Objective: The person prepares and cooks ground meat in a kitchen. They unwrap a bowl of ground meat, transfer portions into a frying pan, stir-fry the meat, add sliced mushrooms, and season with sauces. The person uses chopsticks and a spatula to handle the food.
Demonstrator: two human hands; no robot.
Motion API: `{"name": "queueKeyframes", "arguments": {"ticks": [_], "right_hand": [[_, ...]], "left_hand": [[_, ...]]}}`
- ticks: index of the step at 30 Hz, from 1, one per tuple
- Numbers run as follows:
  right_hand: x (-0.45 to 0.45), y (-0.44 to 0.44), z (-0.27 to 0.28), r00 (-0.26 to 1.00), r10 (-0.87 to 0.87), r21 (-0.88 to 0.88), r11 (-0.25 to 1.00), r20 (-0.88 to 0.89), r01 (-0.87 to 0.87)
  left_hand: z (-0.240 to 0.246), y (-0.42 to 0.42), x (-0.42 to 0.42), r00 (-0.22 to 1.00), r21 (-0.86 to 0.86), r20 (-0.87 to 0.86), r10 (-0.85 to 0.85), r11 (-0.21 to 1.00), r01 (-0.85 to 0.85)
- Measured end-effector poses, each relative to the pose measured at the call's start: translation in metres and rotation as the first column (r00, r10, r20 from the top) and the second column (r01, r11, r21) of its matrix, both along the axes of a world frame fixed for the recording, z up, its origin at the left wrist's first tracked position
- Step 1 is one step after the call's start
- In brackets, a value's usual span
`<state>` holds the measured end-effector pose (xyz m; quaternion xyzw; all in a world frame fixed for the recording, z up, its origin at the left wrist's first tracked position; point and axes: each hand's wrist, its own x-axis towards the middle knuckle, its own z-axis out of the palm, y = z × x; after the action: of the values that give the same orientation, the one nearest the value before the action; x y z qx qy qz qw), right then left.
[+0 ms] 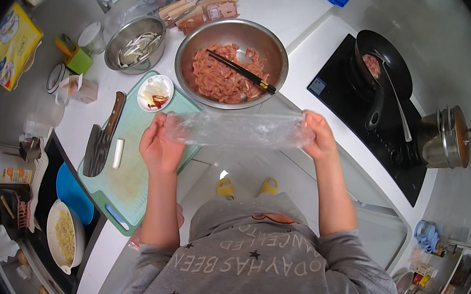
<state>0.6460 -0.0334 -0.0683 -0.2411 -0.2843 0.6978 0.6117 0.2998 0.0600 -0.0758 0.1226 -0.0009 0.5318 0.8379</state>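
A sheet of clear plastic film or bag (238,130) is stretched between my hands, in front of the counter edge. My left hand (164,139) grips its left end above the cutting board; my right hand (320,136) pinches the right end. Just beyond the plastic stands a large steel bowl (281,47) of raw sliced meat (222,77), with dark chopsticks (241,72) laid across. Near my left hand, a small white dish (157,84) holds pale slices and dried red chili. A cleaver (100,146) and a white scallion piece (118,154) lie on the green cutting board (135,187).
On the black cooktop (346,68) at right sit a frying pan (399,57) with some meat and a metal utensil, and a lidded pot (444,138). A steel pot (158,28) holds pale strips. In the sink, a white colander (79,233) of sprouts rests near a blue basin (71,187).
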Motion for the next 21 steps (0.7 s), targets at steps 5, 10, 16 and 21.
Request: {"name": "queueKeyframes", "arguments": {"ticks": [5,10,16,21], "right_hand": [[0.020,0.046,-0.015,0.965,-0.068,-0.032,0.996,0.255,0.078],[0.038,0.081,-0.008,0.939,-0.095,-0.044,0.992,0.331,0.116],[0.063,0.148,0.018,0.852,0.016,-0.121,0.991,0.524,0.055],[0.061,0.201,0.037,0.437,-0.003,-0.075,0.984,0.900,0.160]], "left_hand": [[-0.024,0.047,-0.005,0.961,0.164,-0.270,0.067,0.986,-0.023],[-0.024,0.086,0.003,0.891,0.181,-0.427,0.154,0.980,-0.083],[-0.001,0.152,0.006,0.804,0.073,-0.591,0.065,0.997,-0.027],[0.023,0.187,0.011,0.344,0.187,-0.930,0.128,0.972,0.145]]}}
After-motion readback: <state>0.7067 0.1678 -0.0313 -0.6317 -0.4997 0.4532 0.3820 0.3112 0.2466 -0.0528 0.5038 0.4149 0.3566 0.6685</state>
